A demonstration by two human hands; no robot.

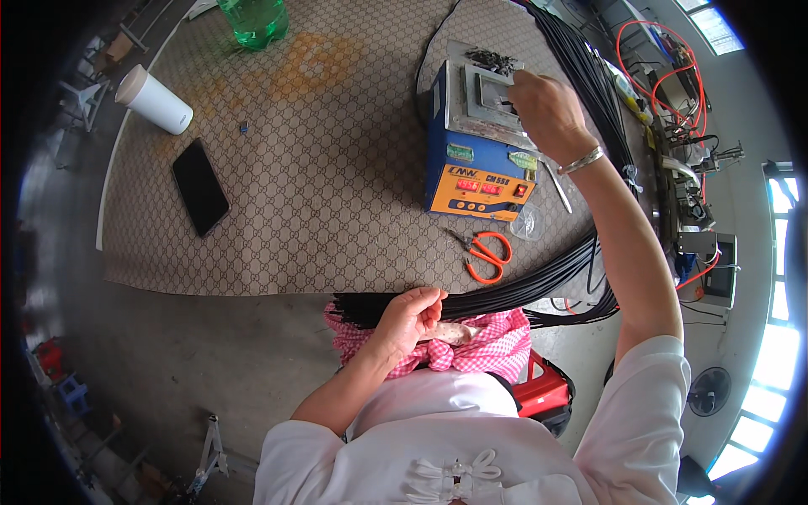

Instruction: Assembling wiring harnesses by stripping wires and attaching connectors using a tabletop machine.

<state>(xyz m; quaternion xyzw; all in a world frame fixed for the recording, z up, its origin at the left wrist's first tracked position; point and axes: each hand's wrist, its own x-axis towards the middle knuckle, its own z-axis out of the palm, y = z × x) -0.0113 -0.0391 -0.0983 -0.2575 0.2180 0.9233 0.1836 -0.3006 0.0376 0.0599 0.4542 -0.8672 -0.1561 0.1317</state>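
My right hand [547, 109] is above the metal-topped well of a blue-and-orange solder pot [481, 192], its fingers pinched together. A small dark bit shows below the fingertips, but what they hold is hidden. My left hand [409, 321] is at the table's front edge with its fingers curled in, next to the ends of a bundle of black cables [522, 290]. Whether a cable is between those fingers cannot be made out. Orange-handled cutters [488, 257] lie in front of the pot, near a small clear round dish [526, 224].
On the brown patterned tabletop [320, 194] are a black phone [201, 187], a white tumbler [156, 101] and a green bottle [255, 21]. A slim metal tool [557, 187] lies right of the pot. More black cables [581, 76] run along the right edge. A red stool [540, 387] stands below.
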